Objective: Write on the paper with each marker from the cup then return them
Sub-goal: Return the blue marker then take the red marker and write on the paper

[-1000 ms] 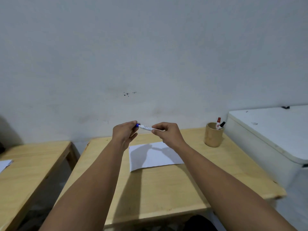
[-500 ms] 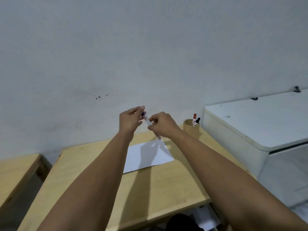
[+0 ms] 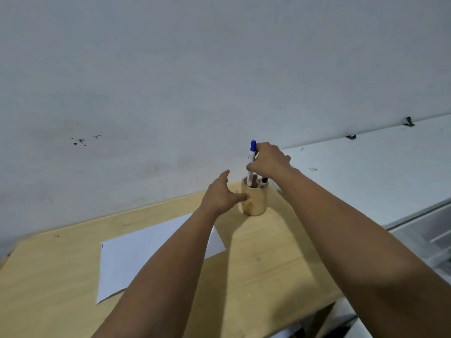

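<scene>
While the right hand is pinching the blue marker mid-barrel, lowering its end into the cup at 12 o'clock of the paper, the left hand, spread and empty, is bracing the cup's side. Marker looks light, stiff, slick; mid-barrel hold suits it.

A wooden table carries 1 paper sheet and 1 wooden cup.
</scene>
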### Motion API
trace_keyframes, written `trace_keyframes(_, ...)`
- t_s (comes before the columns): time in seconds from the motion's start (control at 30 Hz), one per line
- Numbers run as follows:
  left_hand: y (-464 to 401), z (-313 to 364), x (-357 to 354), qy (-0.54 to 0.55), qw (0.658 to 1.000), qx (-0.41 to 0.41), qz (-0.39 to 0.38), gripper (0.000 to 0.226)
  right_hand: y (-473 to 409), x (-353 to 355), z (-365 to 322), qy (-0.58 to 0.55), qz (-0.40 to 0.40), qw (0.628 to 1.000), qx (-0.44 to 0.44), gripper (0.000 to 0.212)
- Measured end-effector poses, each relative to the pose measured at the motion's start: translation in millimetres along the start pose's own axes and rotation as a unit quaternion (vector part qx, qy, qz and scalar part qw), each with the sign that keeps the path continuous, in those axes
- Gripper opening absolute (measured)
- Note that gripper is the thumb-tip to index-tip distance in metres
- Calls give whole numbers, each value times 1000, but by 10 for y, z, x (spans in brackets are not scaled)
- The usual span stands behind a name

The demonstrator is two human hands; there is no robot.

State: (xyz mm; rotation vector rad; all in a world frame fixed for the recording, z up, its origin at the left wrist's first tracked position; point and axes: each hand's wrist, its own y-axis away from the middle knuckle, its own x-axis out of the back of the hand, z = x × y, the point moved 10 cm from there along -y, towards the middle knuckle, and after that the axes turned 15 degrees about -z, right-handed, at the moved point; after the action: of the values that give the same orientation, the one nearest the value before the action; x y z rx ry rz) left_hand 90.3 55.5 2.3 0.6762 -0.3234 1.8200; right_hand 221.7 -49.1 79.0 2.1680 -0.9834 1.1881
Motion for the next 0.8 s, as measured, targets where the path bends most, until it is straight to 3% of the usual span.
trace_keyframes(0.23,-289,-73,-340,14,1000,0,-26,109,-156,-154,234,-61,-27,998,-3,24)
trace_keyframes(0.37,-307,-110,-368,3,1000,0,-12,88,-192,-92,338,-154,-1,988,14,38)
trace_keyframes(0.47,-299,-126,-361,-12,1000,-2,-1,75,-184,-32,413,-118,20,993,-10,19)
trace_keyframes(0.63,-304,-134,-363,-15,1000,-3,5,71,-287,-235,537,-75,-56,993,-68,23)
trace_keyframes(0.7,-321,-124,-375,-23,1000,-4,4,70,-292,-277,557,-68,-58,992,-87,8)
trace_keyframes(0.73,-328,-116,-382,-32,999,-6,3,70,-286,-283,557,-69,-52,992,-93,7)
trace_keyframes(0.8,-329,-94,-394,-58,998,-5,-3,75,-271,-274,520,-72,-46,992,-94,28)
